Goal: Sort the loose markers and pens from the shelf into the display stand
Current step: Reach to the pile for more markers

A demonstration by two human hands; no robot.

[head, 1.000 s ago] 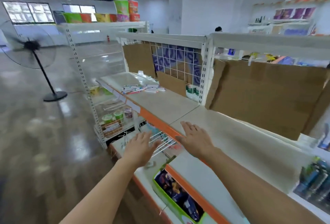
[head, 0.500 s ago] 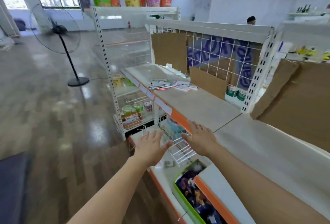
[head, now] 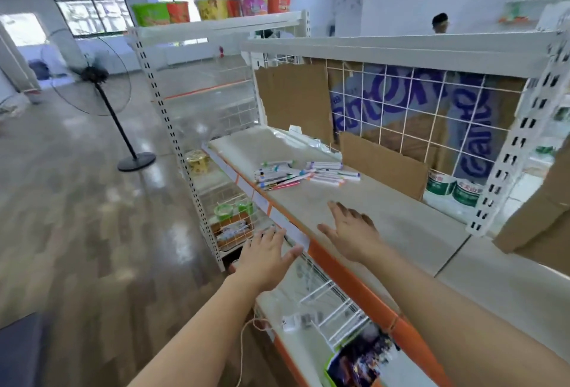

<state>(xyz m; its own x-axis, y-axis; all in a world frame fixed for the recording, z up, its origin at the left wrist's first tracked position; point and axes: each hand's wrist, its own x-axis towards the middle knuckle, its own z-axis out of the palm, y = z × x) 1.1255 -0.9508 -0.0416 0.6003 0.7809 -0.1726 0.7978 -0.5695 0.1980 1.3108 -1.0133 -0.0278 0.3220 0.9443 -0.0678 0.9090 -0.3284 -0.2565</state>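
The loose markers and pens (head: 303, 174) lie in a scattered pile on the beige shelf (head: 385, 213), near its orange front edge and in front of the brown cardboard sheet (head: 381, 163) that leans on the wire grid back panel (head: 410, 115). No display stand can be made out for certain in this view.

Your right hand (head: 351, 234) is over that same shelf, nearer you than the pile and well apart from it, palm down with fingers straight and spread, holding nothing. Your left hand (head: 263, 255) is just off the shelf's front edge, beside the white price strip (head: 290, 229), fingers likewise straight and empty; whether it touches the strip cannot be told.

Below the shelf edge, a white wire rack (head: 333, 300) sits on the lower tier, with a green-rimmed box of dark packets (head: 361, 359) nearer you. Further along the lower tiers, a wire basket (head: 233, 229) holds packets, with green-lidded cups (head: 233, 209) behind it.

Above the marker shelf, colourful instant noodle cups (head: 216, 7) line the top shelf. Left of the shelving, a black pedestal fan (head: 101, 99) stands on the glossy floor. A person's head (head: 440, 23) shows beyond the shelf top.
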